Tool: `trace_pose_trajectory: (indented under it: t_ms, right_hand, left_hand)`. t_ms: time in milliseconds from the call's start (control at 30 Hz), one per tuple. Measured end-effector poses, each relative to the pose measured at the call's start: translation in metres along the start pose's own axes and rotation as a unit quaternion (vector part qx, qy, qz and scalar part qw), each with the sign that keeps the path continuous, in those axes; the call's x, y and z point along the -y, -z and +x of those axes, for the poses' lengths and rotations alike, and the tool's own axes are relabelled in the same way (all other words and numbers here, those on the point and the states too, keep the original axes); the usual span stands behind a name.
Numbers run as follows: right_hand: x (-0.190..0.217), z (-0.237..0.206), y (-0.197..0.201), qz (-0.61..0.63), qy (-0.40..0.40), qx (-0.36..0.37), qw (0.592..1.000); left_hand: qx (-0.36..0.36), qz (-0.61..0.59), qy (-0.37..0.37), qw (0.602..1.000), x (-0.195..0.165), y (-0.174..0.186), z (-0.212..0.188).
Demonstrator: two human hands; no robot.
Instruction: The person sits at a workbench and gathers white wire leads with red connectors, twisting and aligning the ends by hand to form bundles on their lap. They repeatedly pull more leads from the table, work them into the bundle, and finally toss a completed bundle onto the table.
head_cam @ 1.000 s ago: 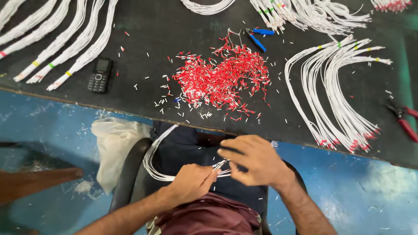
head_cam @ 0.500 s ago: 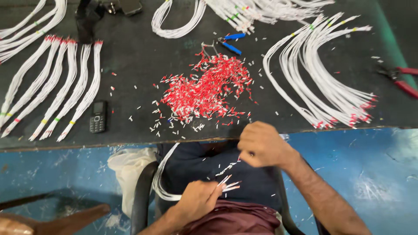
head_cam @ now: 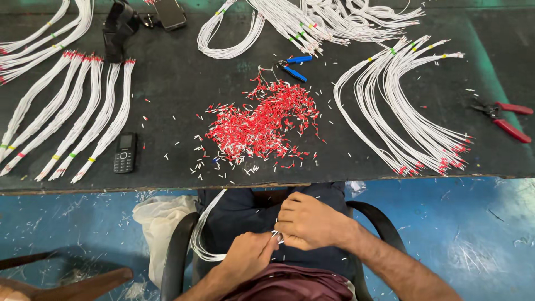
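While wires sit over lap: left hand (head_cam: pixel 252 257) pinches white wire bundle (head_cam: pixel 202 245) — right hand (head_cam: pixel 310 222) closes on its tips.
Risk: loose grip — strands splay.
Spares: red ferrules (head_cam: pixel 262 120) on counter (head_cam: pixel 167 111), beyond easy reach.

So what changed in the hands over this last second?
The right hand had lifted away from the left hand half a second ago; now it has come back down and both meet again at the white wire ends. The left hand kept its hold on the wire bundle. The red ferrule pile and table tools look untouched.
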State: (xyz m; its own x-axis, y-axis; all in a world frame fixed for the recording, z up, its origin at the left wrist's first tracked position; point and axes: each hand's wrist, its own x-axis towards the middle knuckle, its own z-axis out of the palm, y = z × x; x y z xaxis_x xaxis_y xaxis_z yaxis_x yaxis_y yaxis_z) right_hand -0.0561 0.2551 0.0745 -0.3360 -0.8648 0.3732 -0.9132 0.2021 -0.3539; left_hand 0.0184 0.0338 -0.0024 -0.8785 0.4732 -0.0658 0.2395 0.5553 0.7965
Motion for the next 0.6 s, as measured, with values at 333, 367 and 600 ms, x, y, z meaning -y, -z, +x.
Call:
trace_pose_trajectory:
  t_ms: [333, 367, 600]
  right_hand:
    - [-0.012, -0.001, 0.007, -0.072, -0.029, -0.066, 0.995]
    - [-0.015, 0.000, 0.016, -0.099, -0.044, -0.071, 0.992]
    - [-0.009, -0.010, 0.038, 0.022, -0.109, -0.146, 0.983]
  left_hand:
    - [-0.003, -0.030, -0.023, 0.999, -0.010, 0.002, -0.004]
    - [-0.002, -0.031, -0.031, 0.999, -0.010, 0.002, -0.009]
    - [-0.045, -0.124, 0.072, 0.989, -0.007, -0.001, -0.006]
